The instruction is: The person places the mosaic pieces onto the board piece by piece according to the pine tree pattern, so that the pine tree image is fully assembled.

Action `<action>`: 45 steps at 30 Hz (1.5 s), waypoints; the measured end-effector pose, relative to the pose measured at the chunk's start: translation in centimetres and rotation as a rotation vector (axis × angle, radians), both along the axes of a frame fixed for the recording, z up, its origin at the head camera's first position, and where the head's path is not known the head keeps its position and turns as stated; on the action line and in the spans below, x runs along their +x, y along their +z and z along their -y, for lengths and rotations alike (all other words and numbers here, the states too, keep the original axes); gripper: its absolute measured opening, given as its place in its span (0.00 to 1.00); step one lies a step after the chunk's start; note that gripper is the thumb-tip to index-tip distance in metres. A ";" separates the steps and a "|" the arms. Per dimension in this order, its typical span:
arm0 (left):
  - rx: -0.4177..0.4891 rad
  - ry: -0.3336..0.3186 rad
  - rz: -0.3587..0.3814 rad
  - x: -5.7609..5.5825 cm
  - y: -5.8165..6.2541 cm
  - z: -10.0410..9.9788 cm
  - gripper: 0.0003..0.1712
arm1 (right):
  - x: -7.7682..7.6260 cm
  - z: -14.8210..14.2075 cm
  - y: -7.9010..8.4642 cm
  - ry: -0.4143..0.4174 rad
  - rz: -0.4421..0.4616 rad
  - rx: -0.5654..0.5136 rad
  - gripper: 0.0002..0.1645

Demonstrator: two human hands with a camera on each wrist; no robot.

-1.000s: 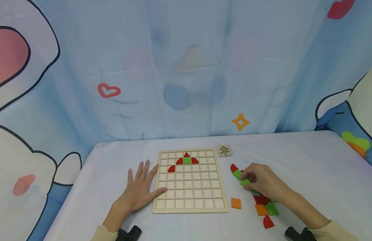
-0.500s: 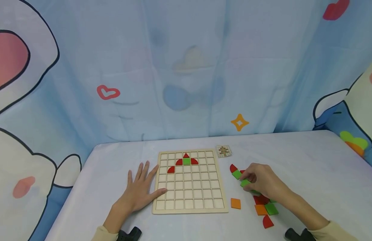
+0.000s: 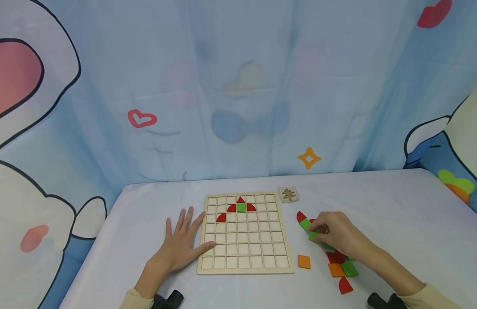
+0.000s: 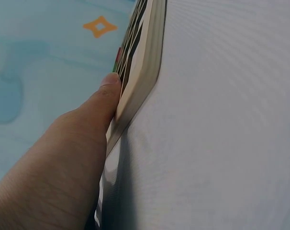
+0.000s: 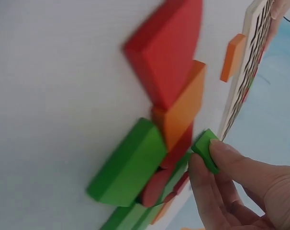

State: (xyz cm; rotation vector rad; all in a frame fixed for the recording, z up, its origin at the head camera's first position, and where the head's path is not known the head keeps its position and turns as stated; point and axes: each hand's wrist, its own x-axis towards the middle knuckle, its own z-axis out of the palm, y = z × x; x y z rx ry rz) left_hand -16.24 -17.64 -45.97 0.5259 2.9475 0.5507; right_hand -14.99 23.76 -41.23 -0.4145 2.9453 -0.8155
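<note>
The left hand [image 3: 178,246] is spread out, with its thumb resting on the left edge of the wooden board [image 3: 246,271]. The right hand [image 3: 336,231] pinches a green block [image 5: 204,146] between thumb and finger. That block is by a bunch of blocks [image 3: 336,257] on the table [image 3: 238,294], to the right of the board. One orange block [image 3: 304,262] lies just beside the board. Near its far right corner is a little picture card [image 3: 288,195]. Near the board's top sit a red triangle [image 3: 240,200], a green square [image 3: 241,207] and three red rounded pieces [image 3: 231,208].
</note>
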 end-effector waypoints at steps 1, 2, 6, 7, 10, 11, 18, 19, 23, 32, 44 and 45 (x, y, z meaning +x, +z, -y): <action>-0.004 0.000 -0.002 0.0 0.0 0.0 0.53 | 0.0 0.1 0.1 0.004 0.001 -0.002 0.11; -0.005 0.000 -0.004 0.0 0.0 0.0 0.53 | -0.1 0.3 0.2 0.008 0.001 -0.005 0.11; 0.019 -0.003 -0.030 0.0 -0.3 0.0 0.53 | -0.3 1.2 0.6 0.048 -0.015 -0.034 0.11; 0.020 -0.003 -0.037 0.0 -0.4 0.0 0.53 | -0.5 1.5 0.7 0.061 -0.020 -0.046 0.11; 0.023 -0.001 -0.056 0.0 -0.7 0.0 0.54 | -1.0 2.8 1.1 0.110 -0.038 -0.080 0.11; 0.021 0.001 -0.058 0.0 -0.8 0.0 0.54 | -1.2 3.3 1.2 0.124 -0.042 -0.092 0.11; 0.021 0.001 -0.024 0.0 -0.3 0.1 0.53 | -3.8 7.0 1.4 0.280 -0.070 -0.176 0.10; 0.009 0.002 -0.015 0.0 -0.3 0.1 0.53 | -4.2 7.6 1.3 0.297 -0.068 -0.179 0.10; -0.016 0.002 0.000 -0.2 -0.2 0.0 0.53 | -5.8 9.6 1.2 0.355 -0.066 -0.201 0.09; -0.022 0.008 0.008 -0.4 -0.1 -0.3 0.54 | -7.8 13.8 0.9 0.428 -0.092 -0.289 0.08; -0.024 0.018 0.018 -0.3 0.2 -0.1 0.54 | -8.4 16.3 -0.2 0.377 -0.023 -0.216 0.07; -0.023 0.018 0.022 -0.2 0.2 0.0 0.54 | -8.4 16.4 -0.3 0.368 -0.017 -0.207 0.08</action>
